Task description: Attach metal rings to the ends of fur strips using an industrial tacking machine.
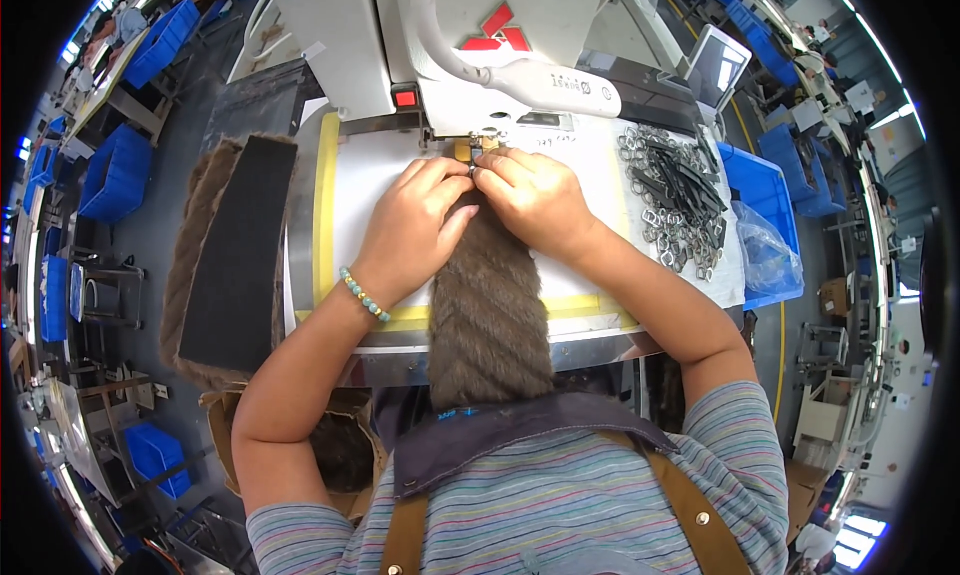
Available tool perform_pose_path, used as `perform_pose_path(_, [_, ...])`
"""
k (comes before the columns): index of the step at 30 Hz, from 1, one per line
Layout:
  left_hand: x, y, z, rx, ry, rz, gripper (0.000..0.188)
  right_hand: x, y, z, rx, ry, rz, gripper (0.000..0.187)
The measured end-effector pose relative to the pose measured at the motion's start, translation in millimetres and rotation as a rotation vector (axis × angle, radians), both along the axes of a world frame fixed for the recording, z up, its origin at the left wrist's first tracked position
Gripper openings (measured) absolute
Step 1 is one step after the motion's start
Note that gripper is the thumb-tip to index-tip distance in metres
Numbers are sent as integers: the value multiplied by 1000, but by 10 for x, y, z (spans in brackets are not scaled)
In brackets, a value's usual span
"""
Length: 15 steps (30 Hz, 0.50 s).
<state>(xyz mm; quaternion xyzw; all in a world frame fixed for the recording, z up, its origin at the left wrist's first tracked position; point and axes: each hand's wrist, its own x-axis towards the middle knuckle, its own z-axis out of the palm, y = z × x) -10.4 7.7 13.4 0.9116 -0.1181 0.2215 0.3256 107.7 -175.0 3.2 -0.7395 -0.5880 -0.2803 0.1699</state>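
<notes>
A long strip of brown fur [490, 325] runs from my lap over the table's front edge up to the sewing machine [350, 45]. My left hand [415, 215] pinches its far end from the left, thumb apart from the fingers. From the right, my right hand [535, 197] is closed on the same end, its fingertips meeting the left ones just under the presser foot [475, 147]. Between the fingertips shows a small dark fitting with a metallic glint; its exact kind is hidden.
Dark straps with metal rings [680, 190] lie heaped at the table's right. A blue bin [785, 215] with a clear plastic bag stands beyond it. At left are fur pieces with a black backing [240, 265]. A cardboard box [222, 425] sits below.
</notes>
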Motion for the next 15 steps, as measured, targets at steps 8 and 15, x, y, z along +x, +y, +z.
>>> perform_pose_path(8, [13,1,-38,55,-44,0,27,47,-8,80,-62,11,33,20])
perform_pose_path(15, [7,-48,-81,157,-74,-32,29,164,76,32,150,385,-26,11])
